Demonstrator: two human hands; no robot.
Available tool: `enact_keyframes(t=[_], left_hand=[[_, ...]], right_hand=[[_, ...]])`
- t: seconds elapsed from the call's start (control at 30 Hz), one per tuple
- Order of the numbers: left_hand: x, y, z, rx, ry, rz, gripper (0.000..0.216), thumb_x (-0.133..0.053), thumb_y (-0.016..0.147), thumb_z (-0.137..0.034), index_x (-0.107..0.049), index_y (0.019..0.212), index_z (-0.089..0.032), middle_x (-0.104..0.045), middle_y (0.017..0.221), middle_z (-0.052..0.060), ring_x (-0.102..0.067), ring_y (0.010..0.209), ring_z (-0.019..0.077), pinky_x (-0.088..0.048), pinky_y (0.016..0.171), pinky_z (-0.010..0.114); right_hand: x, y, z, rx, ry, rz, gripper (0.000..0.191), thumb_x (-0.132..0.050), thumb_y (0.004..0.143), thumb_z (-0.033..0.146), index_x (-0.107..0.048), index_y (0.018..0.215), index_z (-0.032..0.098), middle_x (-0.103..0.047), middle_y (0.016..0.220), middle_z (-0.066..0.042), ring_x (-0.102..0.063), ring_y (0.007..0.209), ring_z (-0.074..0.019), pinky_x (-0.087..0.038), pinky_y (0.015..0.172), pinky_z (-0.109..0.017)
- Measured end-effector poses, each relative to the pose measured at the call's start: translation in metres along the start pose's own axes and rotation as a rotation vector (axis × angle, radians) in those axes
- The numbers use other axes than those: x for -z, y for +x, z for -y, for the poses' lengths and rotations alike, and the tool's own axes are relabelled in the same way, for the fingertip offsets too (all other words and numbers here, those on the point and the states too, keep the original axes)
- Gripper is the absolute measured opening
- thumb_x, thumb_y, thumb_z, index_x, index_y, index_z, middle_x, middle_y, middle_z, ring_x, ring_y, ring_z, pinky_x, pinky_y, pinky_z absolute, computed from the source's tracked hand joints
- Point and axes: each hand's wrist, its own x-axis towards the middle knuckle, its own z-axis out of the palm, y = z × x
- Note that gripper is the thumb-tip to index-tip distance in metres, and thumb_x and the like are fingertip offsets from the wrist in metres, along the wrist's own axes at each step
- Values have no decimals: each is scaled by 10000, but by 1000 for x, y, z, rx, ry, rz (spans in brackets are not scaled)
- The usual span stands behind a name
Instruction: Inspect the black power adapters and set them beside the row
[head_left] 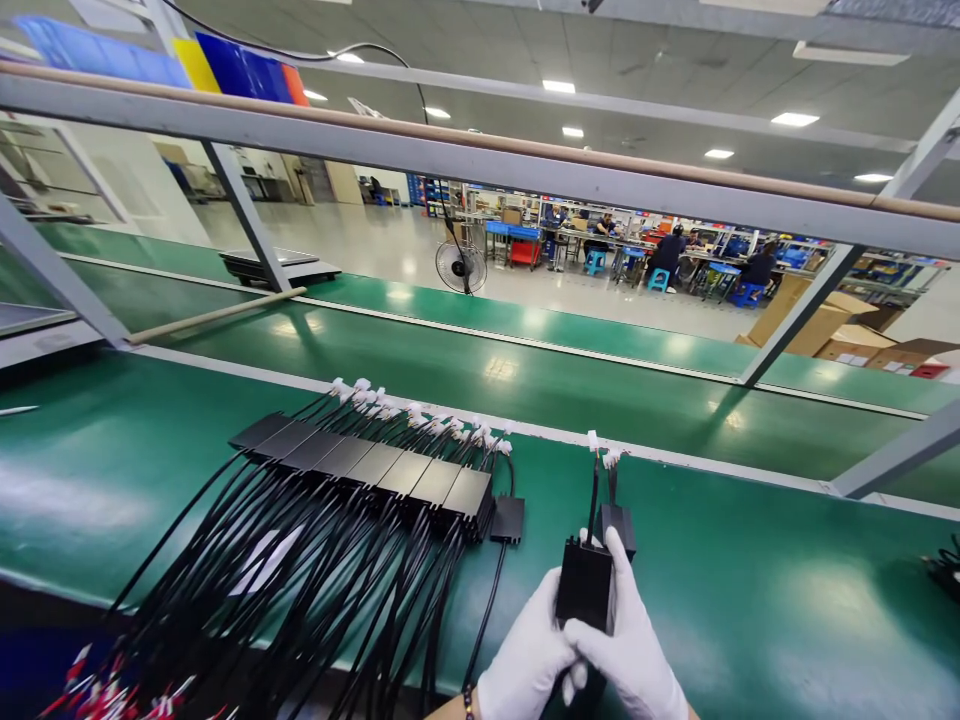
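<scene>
A black rectangular box with a cable (583, 584) is held between my two white-gloved hands, its short cable and white plug pointing away from me. My left hand (529, 640) grips its left side and underside. On the right side and lower face, my right hand (634, 630) has its fingers closed, thumb across the front. Just beyond stands another black box (617, 528) with white plugs at its far end. To the left lies a single smaller-looking black box (508, 520) with cables at both ends. Part of the held box's lower end is hidden by my hands.
A long row of stacked black boxes (367, 462) fills the bench's left middle, with white connectors (420, 412) behind and cables (330, 580) hanging over the front edge. A metal frame (480, 150) crosses above the green bench (750, 580). Seated people and a fan (460, 267) are beyond.
</scene>
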Motion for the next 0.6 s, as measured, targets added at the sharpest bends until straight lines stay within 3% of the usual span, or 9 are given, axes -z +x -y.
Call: enact_keyframes(t=[0.03, 0.1, 0.17, 0.23, 0.33, 0.43, 0.5, 0.6], left_hand=[[2, 1, 2, 1, 18, -7, 467, -618, 662, -261, -412, 1068, -154, -522, 570, -73, -384, 353, 31, -264, 309, 132], [6, 2, 5, 1, 32, -12, 404, -604, 670, -266, -425, 1015, -155, -455, 490, -105, -325, 332, 29, -224, 312, 143], [8, 2, 5, -6, 25, -12, 346, -604, 651, -234, -434, 944, -164, -414, 460, -121, -270, 319, 21, -193, 321, 157], [9, 0, 4, -7, 27, -12, 299, -598, 626, -178, -438, 879, -173, -429, 474, -114, -251, 315, 14, -177, 329, 170], [7, -4, 1, 5, 44, 47, 319, -652, 621, -179, -459, 875, -169, -459, 508, -100, -255, 334, 11, -169, 345, 178], [6, -8, 0, -2, 39, 101, 394, -690, 684, -404, -470, 904, -162, -521, 557, -62, -264, 343, 17, -153, 349, 187], [6, -8, 0, -14, 53, 71, 425, -555, 769, -576, -484, 839, -163, -527, 527, -39, -252, 328, 28, -124, 349, 202], [8, -6, 1, 34, 68, 0, 629, -284, 823, -704, -494, 584, -162, -444, 407, -16, -221, 302, 39, -86, 364, 230]], right_hand=[[-1, 0, 1, 1, 1, -16, 1119, -714, 662, 197, 75, 1432, 385, -623, 1144, -106, -577, 384, -128, -505, 388, -313], [1, 3, 3, 56, -38, -78, 1006, -736, 633, 177, -139, 1429, 320, -655, 1082, -77, -660, 579, -184, -555, 527, -334], [4, 8, 3, 134, -110, -174, 782, -755, 599, 165, -404, 1292, 258, -651, 1098, -72, -667, 857, -230, -557, 725, -347], [7, 13, 4, 179, -171, -258, 559, -761, 617, 235, -527, 1125, 232, -653, 1090, -69, -621, 993, -243, -516, 844, -358], [8, 19, 6, 216, -283, -367, 359, -710, 688, 439, -597, 945, 215, -671, 955, -56, -621, 913, -233, -499, 834, -354], [10, 20, 8, 249, -439, -431, 341, -617, 750, 546, -607, 789, 208, -646, 784, -27, -591, 765, -201, -488, 722, -307], [11, 19, 7, 259, -493, -430, 361, -575, 781, 565, -595, 743, 206, -613, 716, -10, -557, 700, -181, -467, 663, -282], [14, 17, 4, 266, -510, -420, 367, -571, 786, 567, -592, 731, 205, -596, 698, -2, -536, 678, -170, -449, 640, -266]])
